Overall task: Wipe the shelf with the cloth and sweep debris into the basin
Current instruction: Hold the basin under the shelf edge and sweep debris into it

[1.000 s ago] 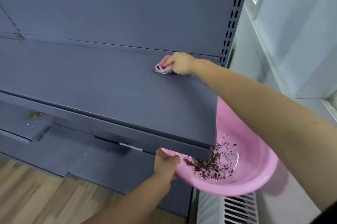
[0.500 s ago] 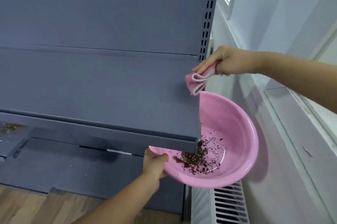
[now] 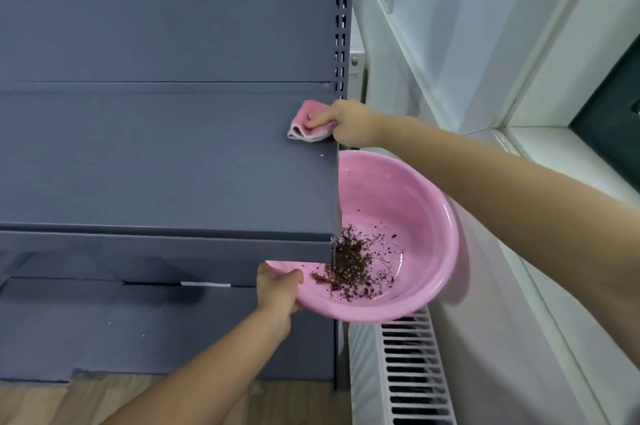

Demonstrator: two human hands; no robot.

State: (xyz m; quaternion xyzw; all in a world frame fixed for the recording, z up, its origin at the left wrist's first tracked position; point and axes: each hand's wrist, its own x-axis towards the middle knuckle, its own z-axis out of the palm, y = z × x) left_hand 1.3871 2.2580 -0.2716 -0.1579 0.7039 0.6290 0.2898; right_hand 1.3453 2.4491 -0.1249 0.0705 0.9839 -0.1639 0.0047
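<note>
A grey metal shelf (image 3: pixel 166 165) fills the left of the head view. A folded pink cloth (image 3: pixel 304 125) lies on it near its right edge, and my right hand (image 3: pixel 346 121) grips the cloth there, fingers curled over it. A pink basin (image 3: pixel 426 217) hangs just below and beside the shelf's right end, partly hidden under the shelf. My left hand (image 3: pixel 278 289) grips its near rim. Brown debris (image 3: pixel 349 262) sits in the basin's bottom.
A slotted grey upright (image 3: pixel 342 19) rises at the shelf's right rear. A white radiator grille (image 3: pixel 408 372) stands below the basin. White wall and window sill (image 3: pixel 540 154) lie to the right. Lower grey shelves (image 3: pixel 138 327) and wood floor (image 3: pixel 52 404) are below left.
My right hand took the cloth off the shelf's right end over the basin, then brought it back onto the shelf near the right edge. The basin stays held under the shelf end.
</note>
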